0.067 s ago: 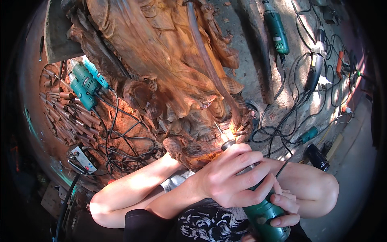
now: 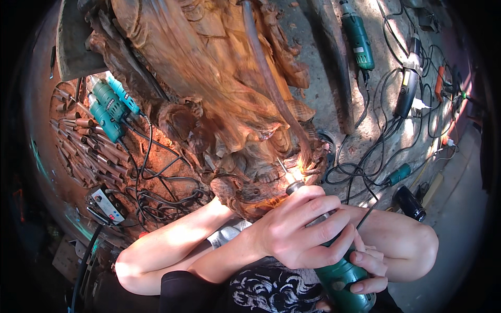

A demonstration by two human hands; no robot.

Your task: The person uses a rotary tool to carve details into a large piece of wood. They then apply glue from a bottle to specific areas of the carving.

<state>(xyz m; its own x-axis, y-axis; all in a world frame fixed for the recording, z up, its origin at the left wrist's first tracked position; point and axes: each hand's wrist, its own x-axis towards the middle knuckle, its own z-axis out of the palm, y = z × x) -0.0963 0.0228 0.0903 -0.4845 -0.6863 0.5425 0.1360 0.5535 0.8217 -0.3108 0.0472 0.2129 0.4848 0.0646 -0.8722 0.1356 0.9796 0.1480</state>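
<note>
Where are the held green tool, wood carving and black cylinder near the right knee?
Held green tool (image 2: 340, 284): head view, on the green body.
Wood carving (image 2: 214, 88): head view, on its orange-brown middle.
Black cylinder (image 2: 409, 203): head view, on its side.

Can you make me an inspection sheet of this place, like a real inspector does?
Surface: grey floor; loose orange-brown dust at left.
Things in use: green cylindrical power tool, its thin metal bit pointing toward a brown carved wooden sculpture; can't tell if they touch.
Clutter: three teal cylindrical power tools, a heap of brown rod-shaped pieces, a shiny black cylinder.
Grips: left grip closed around the tool's front, right grip closed around its rear body.
Cables: thin black cables tangled at left, more looping at right.
Surroundings: bright light patches on the floor at right; the person's bare bent legs.
</note>
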